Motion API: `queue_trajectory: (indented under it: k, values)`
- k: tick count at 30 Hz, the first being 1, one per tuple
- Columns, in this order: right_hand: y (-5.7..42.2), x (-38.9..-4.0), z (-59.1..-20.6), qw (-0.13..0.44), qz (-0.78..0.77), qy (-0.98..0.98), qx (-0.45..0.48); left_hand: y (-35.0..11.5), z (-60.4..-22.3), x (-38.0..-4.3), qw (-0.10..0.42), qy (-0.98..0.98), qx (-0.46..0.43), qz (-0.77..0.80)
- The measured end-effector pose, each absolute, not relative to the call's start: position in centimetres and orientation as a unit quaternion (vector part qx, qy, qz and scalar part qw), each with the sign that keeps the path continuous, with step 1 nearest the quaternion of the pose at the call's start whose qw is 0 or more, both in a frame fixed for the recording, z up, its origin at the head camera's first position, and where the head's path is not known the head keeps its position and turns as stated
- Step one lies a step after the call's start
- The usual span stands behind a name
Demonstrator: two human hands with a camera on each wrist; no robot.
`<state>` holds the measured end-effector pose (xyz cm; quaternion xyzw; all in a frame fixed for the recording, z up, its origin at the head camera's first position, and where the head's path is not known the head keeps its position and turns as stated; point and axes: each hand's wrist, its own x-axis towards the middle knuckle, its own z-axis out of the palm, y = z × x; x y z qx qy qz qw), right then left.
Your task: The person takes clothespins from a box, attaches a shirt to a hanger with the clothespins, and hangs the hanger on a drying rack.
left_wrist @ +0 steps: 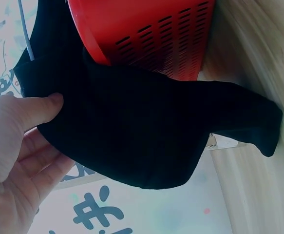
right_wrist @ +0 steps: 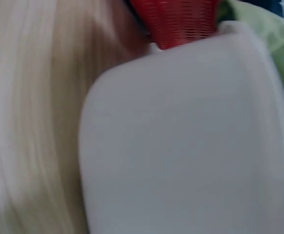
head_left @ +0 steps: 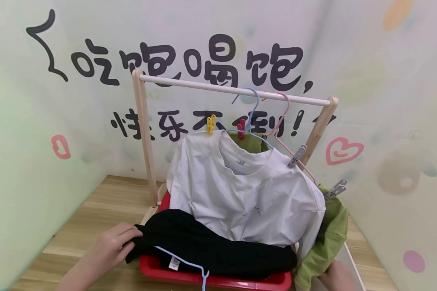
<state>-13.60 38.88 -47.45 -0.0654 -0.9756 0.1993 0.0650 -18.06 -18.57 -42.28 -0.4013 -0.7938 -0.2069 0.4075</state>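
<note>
A black garment point(head_left: 204, 250) with a white tag is draped over a red basket point(head_left: 262, 285), a light blue hanger point(head_left: 182, 260) inside its neck. At its left shoulder, my left hand point(head_left: 111, 244) pinches the cloth; the left wrist view has the thumb on top and the fingers behind. My right hand point(head_left: 336, 277) is down in a white bin point(head_left: 354, 266) at the lower right, its fingers hidden behind the green shirt's sleeve point(head_left: 324, 250). The bin's outer wall point(right_wrist: 180, 136) fills the right wrist view, leaving what that hand holds out of sight.
Behind the basket stands a wooden rack with a white rod point(head_left: 189, 83). A white T-shirt point(head_left: 236, 194) hangs there on a blue hanger, in front of a green shirt on a pink one. Yellow, red and grey clothespins point(head_left: 336, 190) clip them. Printed walls enclose the wooden tabletop.
</note>
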Motion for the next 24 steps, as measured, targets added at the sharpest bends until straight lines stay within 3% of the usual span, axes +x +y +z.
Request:
queue_trajectory:
  k: [7,11,18,24]
  values:
    - [38.5,-12.4,-44.6,0.051,0.227,-0.963,-0.134,-18.4,-42.1,-18.2,0.425,-0.789,-0.391,-0.208]
    - [37.8,-11.6,-43.2,0.077,0.246,-0.954,-0.154,-18.2,-41.9,-18.3,0.431,-0.790,-0.379,-0.216]
    - [35.2,-10.2,-41.7,0.264,0.310,-0.906,-0.116,-17.6,-41.4,-18.4,0.431,-0.799,-0.350,-0.233]
    - [31.5,-9.7,-39.6,0.345,0.383,-0.854,-0.074,-17.0,-41.2,-18.7,0.441,-0.801,-0.326,-0.241]
